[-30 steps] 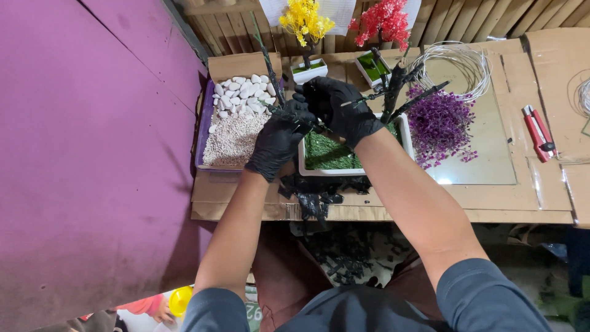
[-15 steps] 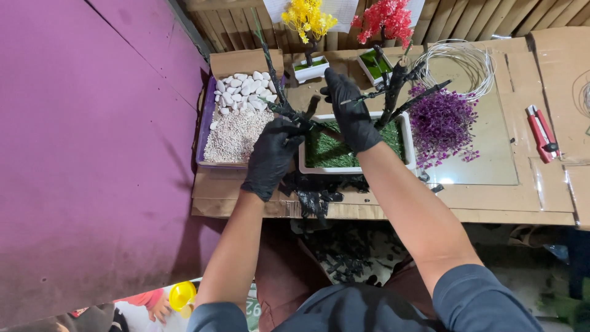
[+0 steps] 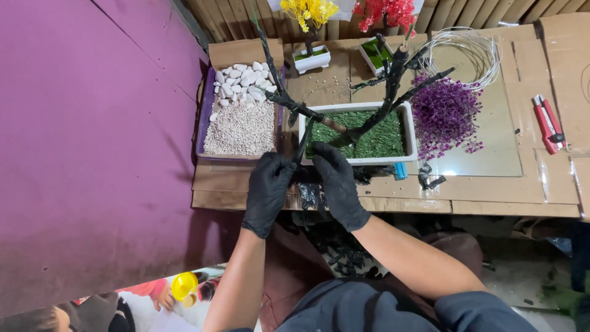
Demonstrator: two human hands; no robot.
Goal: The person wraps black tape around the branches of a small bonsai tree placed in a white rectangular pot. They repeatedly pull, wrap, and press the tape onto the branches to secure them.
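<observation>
Head view: both gloved hands, left [image 3: 268, 192] and right [image 3: 337, 184], together, pinching black branch [image 3: 303, 142] beside white tray [image 3: 410, 132].

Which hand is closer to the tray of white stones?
Left. The left hand is just below the stone tray's near right corner; the right hand is farther right, at the white planter.

Both gloved hands, left hand [image 3: 268, 192] and right hand [image 3: 338, 184], grip a black branch [image 3: 302, 142] beside the white tray [image 3: 410, 132].
</observation>
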